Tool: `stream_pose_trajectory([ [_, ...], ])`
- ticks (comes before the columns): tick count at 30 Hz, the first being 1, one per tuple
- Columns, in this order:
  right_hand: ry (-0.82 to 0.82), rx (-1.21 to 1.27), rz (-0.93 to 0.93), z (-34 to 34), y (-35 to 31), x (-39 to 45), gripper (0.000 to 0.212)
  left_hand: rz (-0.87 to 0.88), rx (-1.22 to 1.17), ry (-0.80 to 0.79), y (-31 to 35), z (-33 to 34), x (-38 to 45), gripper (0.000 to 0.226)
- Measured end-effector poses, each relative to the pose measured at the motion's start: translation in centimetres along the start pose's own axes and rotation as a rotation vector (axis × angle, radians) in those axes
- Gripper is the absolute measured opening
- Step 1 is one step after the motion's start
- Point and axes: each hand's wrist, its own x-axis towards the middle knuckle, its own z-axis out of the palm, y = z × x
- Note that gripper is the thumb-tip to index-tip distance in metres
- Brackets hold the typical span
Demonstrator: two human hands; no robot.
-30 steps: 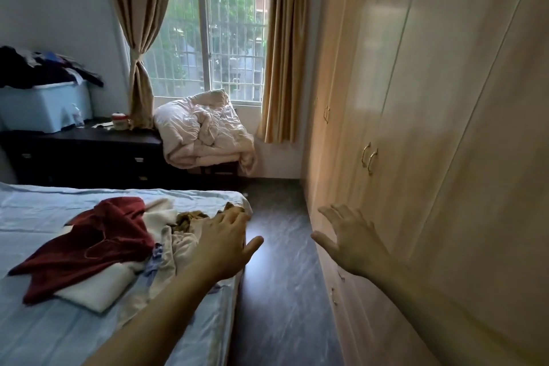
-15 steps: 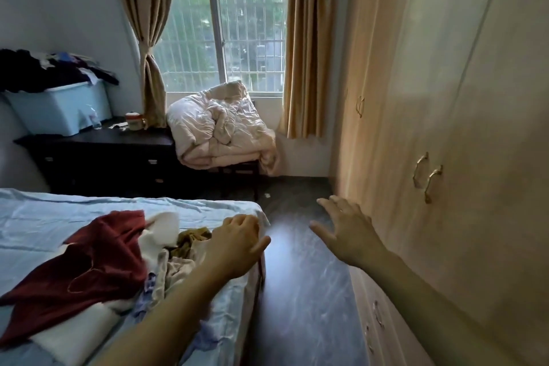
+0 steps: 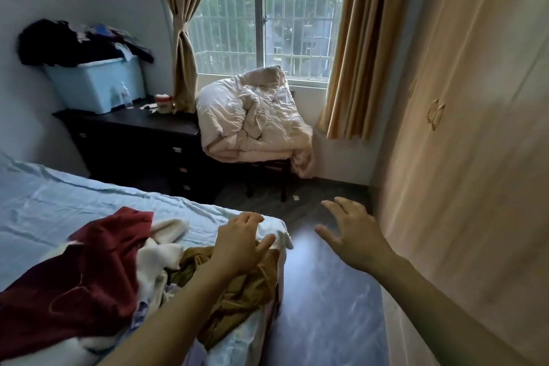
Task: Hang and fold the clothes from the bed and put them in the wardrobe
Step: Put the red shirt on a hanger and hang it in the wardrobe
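The clothes lie heaped on the bed (image 3: 74,202) at the lower left of the frame: a red garment (image 3: 77,282) on the left, a white one (image 3: 160,252) in the middle and a brown one (image 3: 237,291) nearest the bed's corner. The left hand (image 3: 237,242) hangs over the brown garment at lower centre, fingers loosely curled with the thumb out, holding nothing; whether it touches the cloth cannot be told. The right hand (image 3: 353,235) is just right of centre, over the dark floor (image 3: 320,321), fingers spread and straight, empty, near the wardrobe (image 3: 475,157) that fills the right side; its doors are closed. At upper centre a window (image 3: 267,15) sits between curtains (image 3: 353,38), with a crumpled quilt (image 3: 252,119) on a chair below it. At upper left a blue box (image 3: 95,86) topped with dark clothing stands on a black dresser (image 3: 133,140).
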Motion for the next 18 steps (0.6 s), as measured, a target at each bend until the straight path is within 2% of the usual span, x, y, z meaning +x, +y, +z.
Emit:
stream_pose_trajectory([
  [5, -0.054, -0.009, -0.031, 1.6, 0.1, 10.0, 0.066, -0.066, -0.055, 0.002, -3.0, 3.3, 8.5, 0.056],
  [11, -0.043, -0.011, -0.114, 3.3, 0.7, 21.9, 0.066, -0.128, -0.064, 0.036, -6.2, 4.1, 18.1, 0.055],
  [18, -0.117, 0.022, -0.214, 6.4, 4.2, 33.9, 0.065, -0.249, -0.006, 0.018, -8.4, 7.2, 27.2, 0.055],
])
